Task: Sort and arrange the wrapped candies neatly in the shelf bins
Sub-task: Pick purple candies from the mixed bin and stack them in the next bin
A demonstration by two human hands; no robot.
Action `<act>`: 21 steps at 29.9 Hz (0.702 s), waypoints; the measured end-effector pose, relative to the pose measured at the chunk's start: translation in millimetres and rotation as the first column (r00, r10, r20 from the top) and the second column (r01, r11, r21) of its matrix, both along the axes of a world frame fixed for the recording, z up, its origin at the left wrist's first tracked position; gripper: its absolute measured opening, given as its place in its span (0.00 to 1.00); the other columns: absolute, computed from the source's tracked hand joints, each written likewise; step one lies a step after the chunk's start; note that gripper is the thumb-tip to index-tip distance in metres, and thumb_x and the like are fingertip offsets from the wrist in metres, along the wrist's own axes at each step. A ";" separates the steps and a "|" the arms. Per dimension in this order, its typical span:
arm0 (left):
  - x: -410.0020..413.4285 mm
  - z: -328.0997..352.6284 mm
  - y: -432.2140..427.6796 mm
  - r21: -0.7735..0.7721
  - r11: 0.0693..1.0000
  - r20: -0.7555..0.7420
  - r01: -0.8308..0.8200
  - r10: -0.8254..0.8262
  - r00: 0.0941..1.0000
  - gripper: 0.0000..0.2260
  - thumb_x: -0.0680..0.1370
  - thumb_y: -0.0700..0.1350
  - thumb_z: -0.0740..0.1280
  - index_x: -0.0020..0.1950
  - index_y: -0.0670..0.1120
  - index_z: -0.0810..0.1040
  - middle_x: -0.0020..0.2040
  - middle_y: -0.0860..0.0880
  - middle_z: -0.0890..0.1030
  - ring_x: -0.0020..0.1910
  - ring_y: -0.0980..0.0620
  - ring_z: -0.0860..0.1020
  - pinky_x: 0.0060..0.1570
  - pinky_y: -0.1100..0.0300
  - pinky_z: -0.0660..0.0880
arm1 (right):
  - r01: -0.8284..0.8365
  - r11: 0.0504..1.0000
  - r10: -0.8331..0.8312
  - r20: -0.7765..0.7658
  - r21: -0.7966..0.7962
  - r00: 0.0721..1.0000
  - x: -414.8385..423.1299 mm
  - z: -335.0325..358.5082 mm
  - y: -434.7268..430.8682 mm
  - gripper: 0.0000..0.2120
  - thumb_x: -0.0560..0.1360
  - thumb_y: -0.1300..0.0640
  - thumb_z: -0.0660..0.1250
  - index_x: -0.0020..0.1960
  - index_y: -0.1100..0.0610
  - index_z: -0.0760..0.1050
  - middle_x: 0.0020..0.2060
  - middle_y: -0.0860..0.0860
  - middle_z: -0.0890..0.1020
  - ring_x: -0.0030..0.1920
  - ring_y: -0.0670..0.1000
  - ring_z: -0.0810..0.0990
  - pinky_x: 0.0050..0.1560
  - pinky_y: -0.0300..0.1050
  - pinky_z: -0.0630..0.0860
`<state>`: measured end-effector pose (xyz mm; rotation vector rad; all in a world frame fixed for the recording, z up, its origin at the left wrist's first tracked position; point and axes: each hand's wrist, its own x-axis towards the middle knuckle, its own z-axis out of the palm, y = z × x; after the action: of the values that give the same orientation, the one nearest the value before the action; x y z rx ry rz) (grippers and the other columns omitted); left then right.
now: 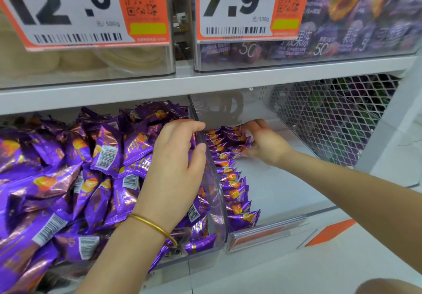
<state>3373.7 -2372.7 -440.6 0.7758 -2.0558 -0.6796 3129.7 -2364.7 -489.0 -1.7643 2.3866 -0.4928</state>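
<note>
Left grip [173, 163] on clear divider [216, 184], right grip [262, 144] holding candies [228, 138], white shelf [285, 186]

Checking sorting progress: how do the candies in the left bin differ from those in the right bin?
The pile in the left bin lies jumbled, packs facing every way; the row in the right bin stands on edge, facing alike. The pile fills its bin; the row only lines the clear divider. Both are purple wrappers with an orange picture.

White shelf [228, 81], mesh panel [331, 115], price signs [68, 8]
</note>
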 end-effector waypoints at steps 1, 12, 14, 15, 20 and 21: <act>-0.1 -0.2 -0.5 0.001 1.000 -0.001 -0.001 0.001 1.000 0.14 0.76 0.42 0.60 0.62 0.47 0.74 0.56 0.55 0.69 0.58 0.53 0.72 0.62 0.50 0.71 | 0.008 1.000 -0.008 0.000 -0.005 1.000 0.2 0.1 0.2 0.27 0.69 0.53 0.74 0.64 0.56 0.66 0.63 0.55 0.66 0.49 0.59 0.78 0.47 0.52 0.76; 21.4 10.2 4.9 -0.288 0.951 0.110 -0.109 0.145 0.983 0.11 0.74 0.38 0.61 0.53 0.44 0.79 0.54 0.50 0.78 0.53 0.48 0.74 0.55 0.57 0.69 | -0.028 0.967 0.031 0.007 -0.254 0.999 31.7 32.1 25.0 0.15 0.72 0.55 0.70 0.55 0.56 0.71 0.57 0.54 0.71 0.49 0.56 0.77 0.51 0.53 0.75; 36.0 13.8 8.5 -0.408 0.891 0.179 -0.200 0.293 0.939 0.10 0.73 0.41 0.61 0.50 0.46 0.80 0.53 0.50 0.80 0.51 0.47 0.72 0.50 0.54 0.65 | -0.106 0.917 0.134 0.047 -0.385 0.990 58.4 46.6 33.2 0.14 0.73 0.52 0.68 0.56 0.55 0.74 0.54 0.52 0.73 0.52 0.54 0.76 0.55 0.51 0.73; 43.5 16.3 11.0 -0.441 0.865 0.206 -0.239 0.357 0.911 0.10 0.72 0.42 0.62 0.49 0.47 0.80 0.52 0.50 0.80 0.50 0.47 0.71 0.48 0.53 0.63 | -0.169 0.893 0.193 0.016 -0.417 0.981 73.2 55.2 35.3 0.16 0.73 0.49 0.66 0.57 0.55 0.74 0.54 0.51 0.74 0.54 0.54 0.75 0.57 0.49 0.71; 71.6 22.2 18.4 -0.571 0.758 0.248 -0.314 0.524 0.815 0.09 0.70 0.43 0.64 0.46 0.45 0.82 0.54 0.46 0.80 0.55 0.43 0.72 0.53 0.48 0.62 | -0.426 0.867 0.404 -0.134 -0.260 0.905 127.1 85.2 7.6 0.32 0.71 0.35 0.56 0.71 0.47 0.65 0.67 0.52 0.71 0.67 0.55 0.67 0.66 0.49 0.65; 75.6 21.9 18.8 -0.583 0.746 0.242 -0.322 0.537 0.808 0.09 0.71 0.43 0.64 0.46 0.44 0.82 0.55 0.45 0.80 0.57 0.43 0.72 0.56 0.47 0.62 | -0.428 0.878 0.410 -0.122 -0.214 0.904 133.1 88.9 -3.0 0.34 0.70 0.34 0.56 0.73 0.46 0.62 0.70 0.52 0.67 0.70 0.55 0.63 0.69 0.50 0.63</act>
<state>3449.3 -2353.9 -418.6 1.0806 -2.1360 0.3365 3262.8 -2367.8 -400.1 -2.3599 1.9556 -0.6795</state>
